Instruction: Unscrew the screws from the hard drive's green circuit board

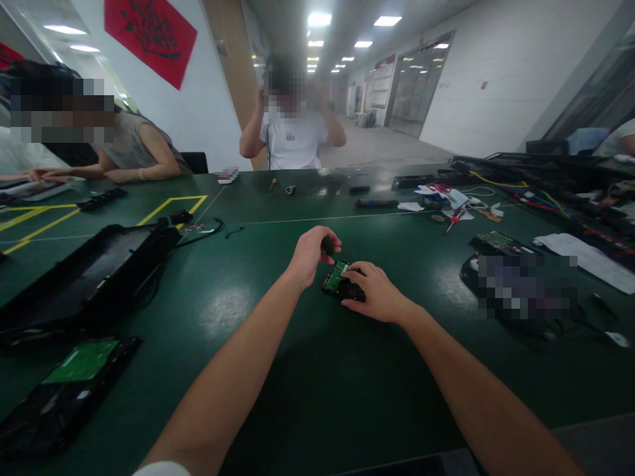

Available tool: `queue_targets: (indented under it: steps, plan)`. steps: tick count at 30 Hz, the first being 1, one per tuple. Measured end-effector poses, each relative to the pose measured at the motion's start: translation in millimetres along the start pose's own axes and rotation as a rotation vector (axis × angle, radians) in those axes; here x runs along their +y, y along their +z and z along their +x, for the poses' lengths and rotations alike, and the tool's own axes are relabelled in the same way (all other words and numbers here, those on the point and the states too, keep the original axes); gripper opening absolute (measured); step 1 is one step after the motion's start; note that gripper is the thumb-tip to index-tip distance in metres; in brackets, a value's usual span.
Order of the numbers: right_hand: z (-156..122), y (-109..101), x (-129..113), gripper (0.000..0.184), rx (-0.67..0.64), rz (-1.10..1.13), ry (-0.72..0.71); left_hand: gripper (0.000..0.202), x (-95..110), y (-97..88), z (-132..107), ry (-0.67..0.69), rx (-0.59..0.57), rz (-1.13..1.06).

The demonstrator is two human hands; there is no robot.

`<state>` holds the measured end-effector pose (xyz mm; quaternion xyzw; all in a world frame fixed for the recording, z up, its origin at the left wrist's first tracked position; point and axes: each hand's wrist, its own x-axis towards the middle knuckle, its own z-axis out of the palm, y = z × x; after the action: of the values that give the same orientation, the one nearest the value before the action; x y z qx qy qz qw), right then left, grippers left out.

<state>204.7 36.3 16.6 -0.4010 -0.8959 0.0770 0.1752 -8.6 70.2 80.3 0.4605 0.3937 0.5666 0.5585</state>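
Near the middle of the green table, a small black hard drive [335, 277] lies with its green circuit board facing up. My right hand [376, 291] grips its right side, with fingers over the board and the edge. Just above the drive's far end, my left hand [311, 254] curls around a dark, rounded tool handle [328, 246]. The lower part of that tool is hard to make out, and I cannot tell whether it touches the drive.
A black open casing [94, 271] and a larger drive [74, 390] lie at left. To the right sit another drive [501, 242], a dark blurred item [526, 287], a red screwdriver [454, 220] and bundled cables [570, 211]. People sit across the table [278, 370].
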Motion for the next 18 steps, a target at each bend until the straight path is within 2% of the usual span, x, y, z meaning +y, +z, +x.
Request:
queue_targets:
  steps: [5,11,18]
  plan:
    - [-1,1,1,0.064,0.006,-0.001,-0.001,0.03,5,0.6,-2,0.035,-0.036,0.121]
    - [0,0,-1,0.063,0.001,0.004,0.008,0.027,12,3.3,-7,0.139,0.009,0.356]
    - [0,2,0,0.063,0.014,0.01,0.004,0.022,13,5.7,-8,0.125,-0.02,0.23]
